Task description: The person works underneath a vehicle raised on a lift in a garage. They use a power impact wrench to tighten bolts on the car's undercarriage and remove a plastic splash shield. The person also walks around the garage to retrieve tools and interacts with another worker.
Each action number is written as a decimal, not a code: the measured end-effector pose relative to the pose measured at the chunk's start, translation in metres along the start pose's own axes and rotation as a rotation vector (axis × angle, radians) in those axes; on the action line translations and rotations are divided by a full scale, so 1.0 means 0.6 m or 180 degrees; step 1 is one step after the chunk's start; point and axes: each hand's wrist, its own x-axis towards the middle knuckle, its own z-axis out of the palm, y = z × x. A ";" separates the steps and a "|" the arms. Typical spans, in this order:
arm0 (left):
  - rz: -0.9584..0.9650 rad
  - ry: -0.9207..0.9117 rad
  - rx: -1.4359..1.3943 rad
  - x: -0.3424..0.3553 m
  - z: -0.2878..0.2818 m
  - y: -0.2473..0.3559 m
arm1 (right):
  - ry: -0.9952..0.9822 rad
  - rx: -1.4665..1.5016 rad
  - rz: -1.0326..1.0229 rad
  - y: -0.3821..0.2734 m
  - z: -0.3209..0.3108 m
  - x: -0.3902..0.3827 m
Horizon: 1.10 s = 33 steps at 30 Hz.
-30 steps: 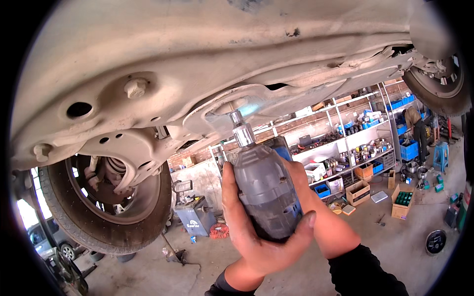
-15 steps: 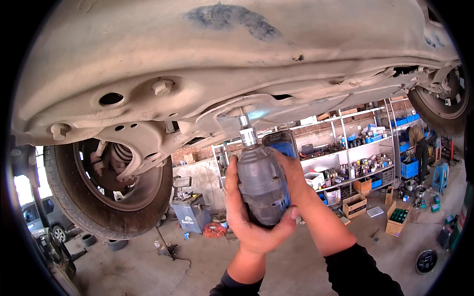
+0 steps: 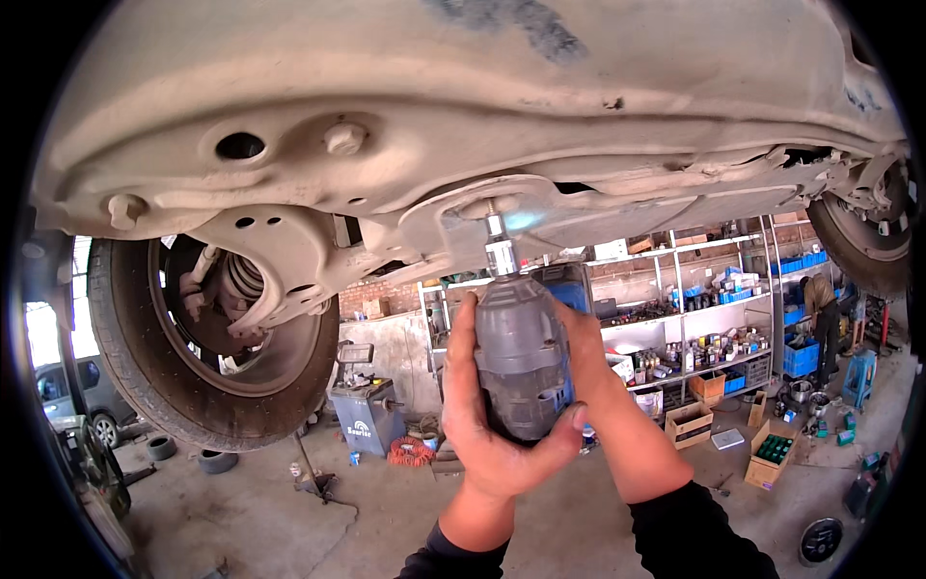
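Observation:
Overhead, a car's pale, dirty underbody [image 3: 617,68] carries bolts and holes. A grey impact wrench [image 3: 516,357] points upward, its chrome socket [image 3: 502,253] and narrower tip at a fastener in a rounded recess [image 3: 453,217], lit by a bluish spot; contact is unclear. My left hand [image 3: 482,434] wraps round the rear of the wrench body, thumb along its lower side. My right hand [image 3: 584,352] grips it from the right, behind the body, partly hidden, near a black-and-blue battery pack [image 3: 564,280].
A tyred wheel [image 3: 145,357] hangs left, another [image 3: 849,251] far right. Behind stand metal shelves [image 3: 723,304] of containers, a grey machine [image 3: 367,420], cartons [image 3: 690,427] and a blue stool [image 3: 858,381]. Another person [image 3: 822,318] bends at the right. A parked car [image 3: 72,391] shows at left.
The view has shifted, the underbody tilting down on the right. My hands and the wrench sit a little higher in the picture, the socket still at the same recess.

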 end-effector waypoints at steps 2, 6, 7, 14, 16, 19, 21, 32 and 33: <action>-0.0056 -0.0002 -0.0087 -0.005 -0.002 -0.001 | 0.0053 -0.0688 -0.0235 -0.012 -0.003 -0.008; 0.0170 -0.0101 -0.0087 0.002 -0.004 -0.005 | 0.0124 -0.0500 0.0066 0.012 -0.003 -0.008; 0.0191 -0.0133 -0.0096 0.000 -0.006 -0.003 | 0.0116 -0.0728 -0.0303 0.003 -0.003 -0.012; 0.0139 -0.0168 -0.0401 0.003 -0.009 0.009 | 0.0186 -0.0078 -0.0372 0.018 -0.007 -0.018; 0.0046 -0.0208 -0.0480 0.002 -0.015 0.010 | 0.0124 -0.0600 -0.0514 -0.010 -0.005 -0.022; -0.0026 -0.0237 -0.0675 0.005 -0.014 0.016 | 0.0073 -0.0805 -0.0457 -0.044 -0.009 -0.019; 0.0070 -0.0230 -0.0647 0.007 -0.016 0.016 | 0.0190 -0.0563 -0.0186 -0.027 -0.004 -0.021; 0.0101 -0.0127 -0.0777 0.009 -0.014 0.019 | 0.0273 -0.1109 -0.0357 -0.082 0.002 -0.018; 0.0024 -0.0166 -0.0850 0.009 -0.015 0.023 | 0.0292 -0.1076 -0.0405 -0.084 0.003 -0.019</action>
